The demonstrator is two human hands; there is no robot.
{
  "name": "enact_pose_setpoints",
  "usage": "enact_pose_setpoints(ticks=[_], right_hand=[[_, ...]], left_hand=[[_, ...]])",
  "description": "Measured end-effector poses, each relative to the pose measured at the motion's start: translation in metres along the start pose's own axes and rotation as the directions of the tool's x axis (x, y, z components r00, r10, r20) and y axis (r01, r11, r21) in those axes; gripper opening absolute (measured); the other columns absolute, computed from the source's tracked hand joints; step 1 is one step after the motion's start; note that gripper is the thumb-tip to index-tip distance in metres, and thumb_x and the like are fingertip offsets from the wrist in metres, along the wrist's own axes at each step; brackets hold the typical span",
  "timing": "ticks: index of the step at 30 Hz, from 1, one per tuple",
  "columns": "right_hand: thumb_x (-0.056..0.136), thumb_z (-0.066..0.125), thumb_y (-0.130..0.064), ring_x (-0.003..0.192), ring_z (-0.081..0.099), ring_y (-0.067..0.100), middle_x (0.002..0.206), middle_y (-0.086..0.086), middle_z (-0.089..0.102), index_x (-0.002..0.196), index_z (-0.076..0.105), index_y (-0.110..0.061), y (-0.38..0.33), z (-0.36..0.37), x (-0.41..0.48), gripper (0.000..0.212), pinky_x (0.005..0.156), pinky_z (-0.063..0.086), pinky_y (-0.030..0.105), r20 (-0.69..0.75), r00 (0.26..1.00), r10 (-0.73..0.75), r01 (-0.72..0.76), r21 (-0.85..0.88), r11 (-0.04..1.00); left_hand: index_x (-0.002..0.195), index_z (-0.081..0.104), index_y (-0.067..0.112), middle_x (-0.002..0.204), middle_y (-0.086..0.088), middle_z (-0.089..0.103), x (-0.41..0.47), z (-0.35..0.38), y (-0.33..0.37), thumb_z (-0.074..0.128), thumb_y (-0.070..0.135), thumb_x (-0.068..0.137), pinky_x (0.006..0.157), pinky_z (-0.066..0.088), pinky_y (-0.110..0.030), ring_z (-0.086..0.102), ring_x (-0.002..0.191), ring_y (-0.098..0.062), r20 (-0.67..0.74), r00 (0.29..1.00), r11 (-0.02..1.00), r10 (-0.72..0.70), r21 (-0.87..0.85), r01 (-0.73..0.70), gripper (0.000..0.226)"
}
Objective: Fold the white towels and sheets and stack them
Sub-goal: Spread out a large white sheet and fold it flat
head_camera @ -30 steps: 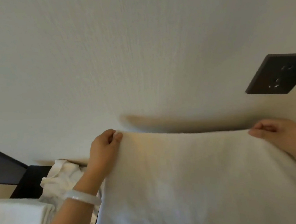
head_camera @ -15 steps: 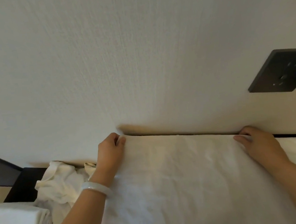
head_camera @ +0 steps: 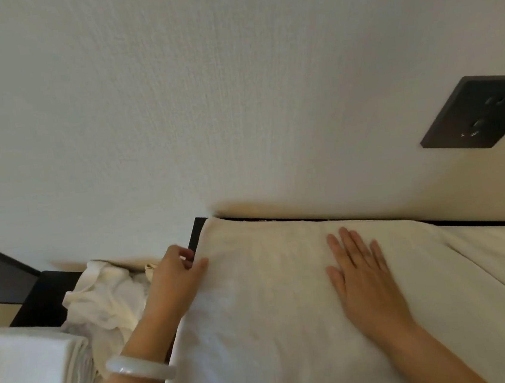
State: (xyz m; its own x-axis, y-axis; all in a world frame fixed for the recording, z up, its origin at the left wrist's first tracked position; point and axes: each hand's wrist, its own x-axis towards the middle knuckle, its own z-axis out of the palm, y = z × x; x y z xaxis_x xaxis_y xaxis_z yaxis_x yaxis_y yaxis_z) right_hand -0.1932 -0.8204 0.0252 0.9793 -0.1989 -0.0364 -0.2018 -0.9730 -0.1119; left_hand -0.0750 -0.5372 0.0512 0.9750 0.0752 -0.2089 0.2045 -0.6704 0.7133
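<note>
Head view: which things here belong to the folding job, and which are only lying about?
Belongs to the job:
- white towel, under both hands
- left hand, at its left edge
- right hand, flat on it
- folded stack
- crumpled white cloth

Only lying about:
- wall socket
- bracelet

Bare arms, no sleeves – a pale, smooth bangle circles the left wrist

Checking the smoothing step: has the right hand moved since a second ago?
Yes. The right hand left the towel's far edge and slid toward the left hand, away from the wall socket, now lying flat.
</note>
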Motion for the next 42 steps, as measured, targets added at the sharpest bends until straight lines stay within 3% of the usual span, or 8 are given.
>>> enact_pose_setpoints(ticks=[6,10,18,23,30,34,40,42], right_hand=[[0.101,0.009,-0.057,0.152,-0.010,0.017,0.166,0.000,-0.008,0.158,-0.003,-0.027,-0.003,0.002,-0.022,0.066,0.122,-0.011,0.041,0.087,0.994,0.059,-0.055,-0.042,0.998],[0.086,-0.005,-0.065,0.152,-0.002,0.019,0.165,0.000,0.001,0.158,0.009,-0.025,-0.013,0.003,-0.080,0.083,0.122,-0.007,0.043,0.066,0.997,0.034,-0.034,0.002,0.999],[0.100,0.035,-0.055,0.148,-0.010,0.001,0.160,-0.015,-0.007,0.156,0.007,-0.032,-0.007,-0.005,-0.142,0.066,0.120,-0.014,0.029,0.127,0.989,-0.078,0.050,0.209,0.977],[0.076,0.066,-0.064,0.124,0.031,-0.010,0.126,-0.033,0.038,0.118,0.057,-0.045,0.021,-0.024,-0.192,0.047,0.107,0.019,0.011,0.126,0.950,-0.285,0.212,0.409,0.888],[0.088,0.070,-0.034,0.096,0.048,-0.003,0.096,-0.027,0.048,0.091,0.067,-0.031,0.020,-0.030,-0.206,0.006,0.086,0.037,0.016,0.064,0.959,-0.277,0.241,0.336,0.911],[0.087,0.069,-0.027,0.086,0.054,0.001,0.087,-0.022,0.051,0.078,0.059,-0.035,0.020,-0.043,-0.208,0.016,0.075,0.044,0.017,-0.031,0.968,-0.249,0.241,0.399,0.885],[0.090,0.068,-0.037,0.084,0.054,0.000,0.085,-0.018,0.054,0.075,0.057,-0.033,0.022,-0.039,-0.212,0.018,0.078,0.046,0.022,0.220,0.939,-0.266,0.161,0.403,0.901],[0.093,0.060,-0.041,0.086,0.057,0.001,0.088,-0.019,0.059,0.081,0.065,-0.032,0.018,-0.037,-0.205,0.015,0.080,0.047,0.022,0.091,0.978,-0.189,0.134,0.427,0.894]], left_hand=[[0.084,0.065,0.020,0.076,-0.001,0.071,-0.079,-0.026,-0.034,0.068,0.032,0.088,0.073,0.056,-0.042,0.067,0.074,-0.019,0.165,0.982,0.996,-0.089,-0.005,0.091,0.013],[0.084,0.068,0.016,0.077,-0.004,0.072,-0.111,-0.038,-0.048,0.064,0.034,0.092,0.075,0.057,-0.040,0.068,0.073,-0.020,0.226,0.967,0.992,-0.121,0.006,0.122,0.021],[0.081,0.068,0.021,0.086,-0.004,0.068,-0.154,-0.049,-0.067,0.062,0.033,0.095,0.068,0.046,-0.031,0.063,0.083,-0.024,0.294,0.926,0.960,-0.238,-0.076,0.271,0.020],[0.087,0.067,0.020,0.091,-0.006,0.069,-0.159,-0.053,-0.065,0.061,0.031,0.096,0.074,0.049,-0.035,0.064,0.086,-0.026,0.326,0.923,0.948,-0.203,-0.169,0.268,0.015],[0.100,0.068,0.011,0.089,-0.010,0.076,-0.161,-0.065,-0.061,0.058,0.023,0.098,0.076,0.056,-0.042,0.069,0.089,-0.030,0.408,0.894,0.851,-0.185,-0.389,0.354,0.015],[0.104,0.070,0.013,0.090,-0.007,0.076,-0.157,-0.075,-0.063,0.058,0.025,0.097,0.071,0.058,-0.039,0.069,0.091,-0.029,0.441,0.893,0.842,-0.093,-0.444,0.307,0.018],[0.098,0.070,0.022,0.089,0.000,0.075,-0.165,-0.068,-0.088,0.063,0.032,0.094,0.078,0.055,-0.035,0.071,0.087,-0.023,0.384,0.923,0.981,-0.015,-0.172,0.087,0.013],[0.094,0.065,0.024,0.090,0.003,0.072,-0.164,-0.067,-0.095,0.066,0.033,0.092,0.078,0.053,-0.034,0.068,0.085,-0.019,0.328,0.945,1.000,-0.009,-0.003,0.010,0.010]])
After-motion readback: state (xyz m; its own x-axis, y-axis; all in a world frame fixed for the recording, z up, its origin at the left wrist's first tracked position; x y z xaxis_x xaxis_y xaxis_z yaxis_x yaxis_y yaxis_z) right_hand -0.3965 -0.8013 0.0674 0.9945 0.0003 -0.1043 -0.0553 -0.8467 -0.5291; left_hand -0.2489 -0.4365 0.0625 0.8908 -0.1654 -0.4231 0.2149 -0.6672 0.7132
